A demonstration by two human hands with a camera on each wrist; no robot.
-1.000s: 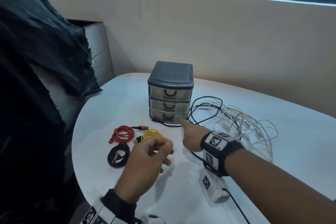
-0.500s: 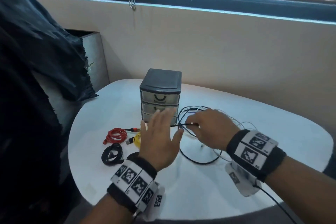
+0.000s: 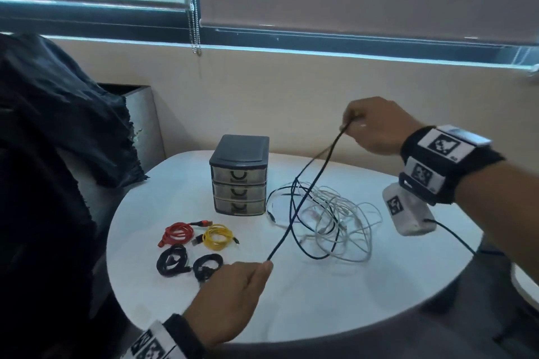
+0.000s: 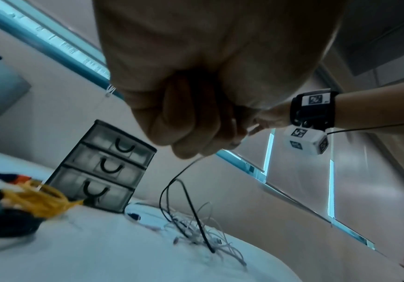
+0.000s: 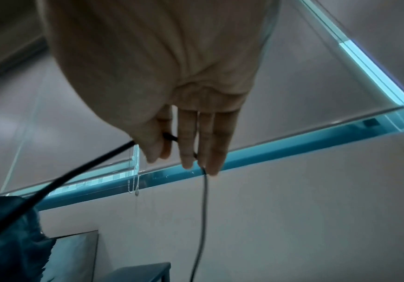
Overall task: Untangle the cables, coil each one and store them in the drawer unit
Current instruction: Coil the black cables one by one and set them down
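Observation:
A dark cable (image 3: pixel 309 195) stretches taut between my hands. My left hand (image 3: pixel 233 285) grips one end low over the table's front; in the left wrist view my left hand (image 4: pixel 196 133) is a closed fist round the cable (image 4: pixel 184 171). My right hand (image 3: pixel 370 131) is raised high at the right and pinches the cable between thumb and forefinger; the right wrist view shows my right hand (image 5: pixel 172 141) with the cable (image 5: pixel 75 171) running through it. The rest of the cable loops into a white cable tangle (image 3: pixel 335 218) on the table. The three-drawer unit (image 3: pixel 239 178) stands behind, drawers closed.
Coiled cables lie at the front left of the white round table (image 3: pixel 320 315): a red one (image 3: pixel 178 233), a yellow one (image 3: pixel 217 237) and two black ones (image 3: pixel 172 259) (image 3: pixel 207 265). A dark cloth (image 3: pixel 58 131) hangs at the left. A wall and a window blind stand behind.
Both hands took hold of the dark cable by the tangle. The right hand rose high to the right, the left drew back toward me, pulling the cable taut.

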